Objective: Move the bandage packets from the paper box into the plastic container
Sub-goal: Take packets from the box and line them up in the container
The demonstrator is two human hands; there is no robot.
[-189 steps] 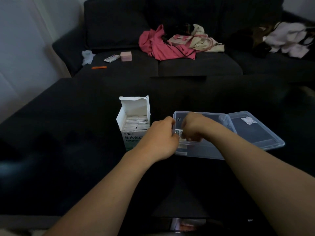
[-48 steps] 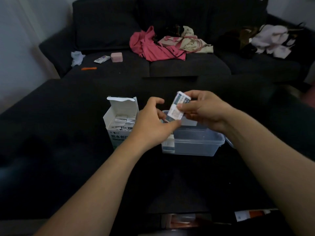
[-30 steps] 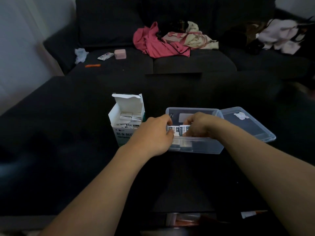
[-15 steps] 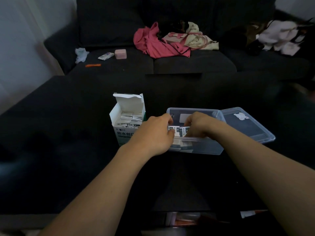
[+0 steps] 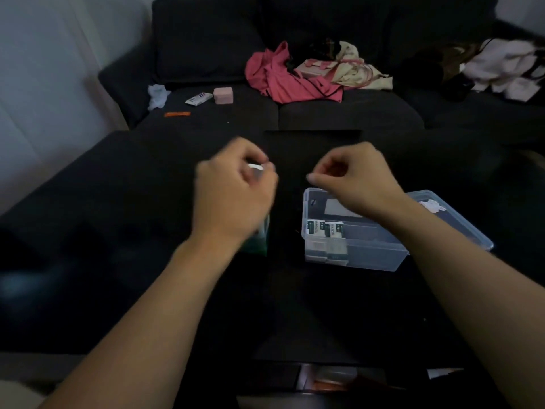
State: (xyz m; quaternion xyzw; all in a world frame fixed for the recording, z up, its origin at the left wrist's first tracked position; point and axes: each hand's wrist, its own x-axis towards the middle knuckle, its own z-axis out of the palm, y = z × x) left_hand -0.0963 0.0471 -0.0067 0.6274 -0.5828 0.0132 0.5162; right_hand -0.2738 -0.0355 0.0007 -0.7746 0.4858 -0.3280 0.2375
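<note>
Both your hands have lifted off the container point(image 5: 354, 255): left hand point(image 5: 233, 199), blurred, covers the box point(image 5: 259, 240) at 9 o'clock, grip unreadable; right hand point(image 5: 354, 184) hovers curled, empty. Two packets point(image 5: 326, 240) stand in the container; more likely remain boxed.

Dark fabric sofa point(image 5: 339, 113) carries crumpled pink garment point(image 5: 283, 81), cream cloth bag point(image 5: 345, 69), small pink box point(image 5: 223, 95), orange strip point(image 5: 177, 114).

Black table point(image 5: 324, 305): plastic container point(image 5: 380, 255), lid point(image 5: 460, 225), paper box point(image 5: 259, 240) mostly hidden, probably.
</note>
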